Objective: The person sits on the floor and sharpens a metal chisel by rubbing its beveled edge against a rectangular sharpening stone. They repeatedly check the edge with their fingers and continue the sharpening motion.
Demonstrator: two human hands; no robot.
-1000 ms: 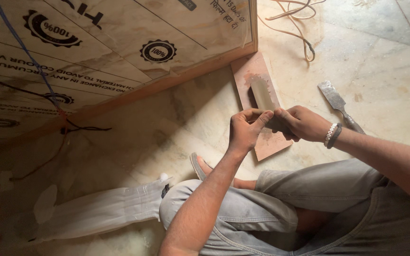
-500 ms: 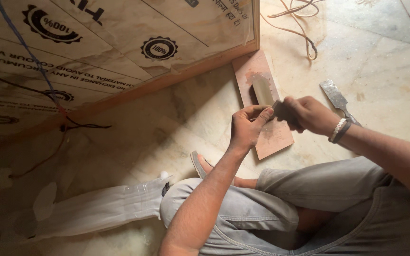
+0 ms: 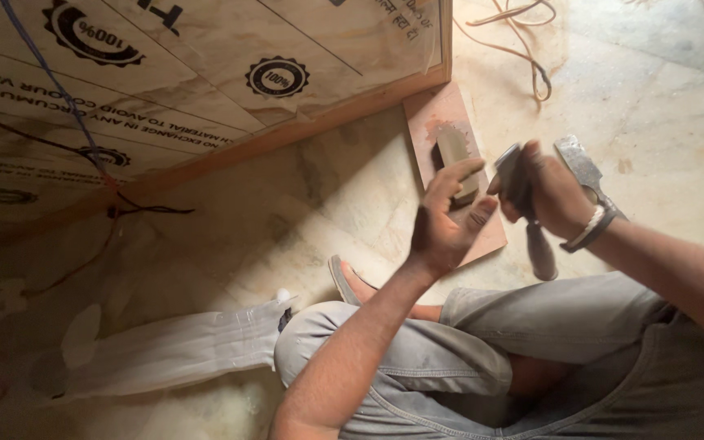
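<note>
Steel shows dully in the right hand (image 3: 549,198), which is closed around a chisel (image 3: 525,213): the blade end pokes up above the fist and the dark handle hangs out below it. In the head view a second ago both hands were low and pressed together over the grey sharpening stone (image 3: 455,160), fingers pinching the blade against it. Half a second ago they were still joined but starting to lift. Now they have come apart and risen clear of the stone. The left hand (image 3: 443,222) holds nothing; its fingers are loosely spread, the palm turned towards the blade and just beside it, not clearly touching.

That shift reads as a break in the honing stroke: the edge is off the stone and turned up between the hands, more like a check of the edge than more rubbing, though that is only a judgement.

Beyond the left hand, the stone lies on a reddish wooden board (image 3: 482,232) that rests flat on the pale marble floor (image 3: 662,98). Behind the right wrist, with its white bracelet, a second metal tool (image 3: 582,169) lies on the floor. Further beyond both hands, a printed plywood sheet (image 3: 205,81) stands on edge, and a loose cord (image 3: 523,49) curls past it. Below the hands are the person's folded legs in grey trousers.
</note>
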